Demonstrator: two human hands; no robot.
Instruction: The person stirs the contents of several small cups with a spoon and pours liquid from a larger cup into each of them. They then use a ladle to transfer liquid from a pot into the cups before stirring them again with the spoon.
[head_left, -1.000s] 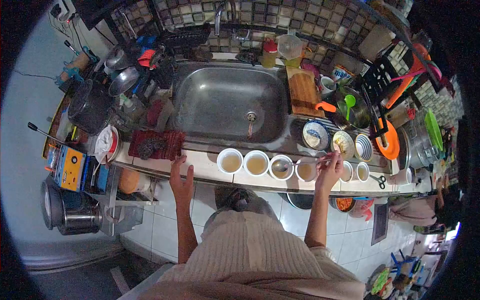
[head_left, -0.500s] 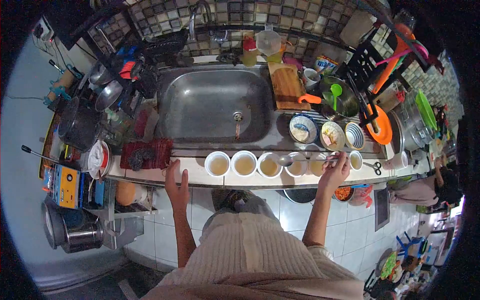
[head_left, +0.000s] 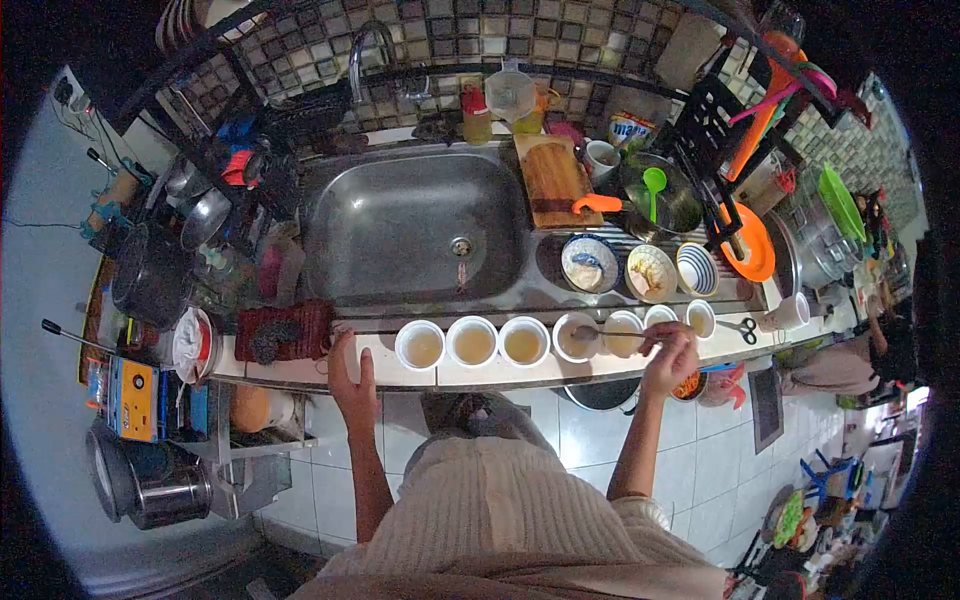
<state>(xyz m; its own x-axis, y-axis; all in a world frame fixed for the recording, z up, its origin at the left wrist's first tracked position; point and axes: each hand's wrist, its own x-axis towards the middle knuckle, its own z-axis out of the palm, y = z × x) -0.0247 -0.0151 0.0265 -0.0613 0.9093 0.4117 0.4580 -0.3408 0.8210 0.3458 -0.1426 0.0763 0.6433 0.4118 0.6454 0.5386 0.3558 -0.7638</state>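
Observation:
Several white cups of pale yellowish liquid stand in a row along the tiled front ledge of the sink counter. My right hand pinches the handle of a metal spoon, which points left. The spoon's bowl overlaps the fourth cup from the left, and the hand hovers in front of the cups at the right. Fingers spread, my left hand rests at the ledge's edge, beside a dark red cloth and left of the first cup.
Behind the ledge lies a steel sink. To its right are a wooden cutting board, a pot with a green spoon, and patterned bowls. Scissors lie past the last cup. A person is at far right.
The spoon's bowl has shifted from between the third and fourth cups to over the fourth. My left hand stays at the ledge, and the whole view has tilted slightly.

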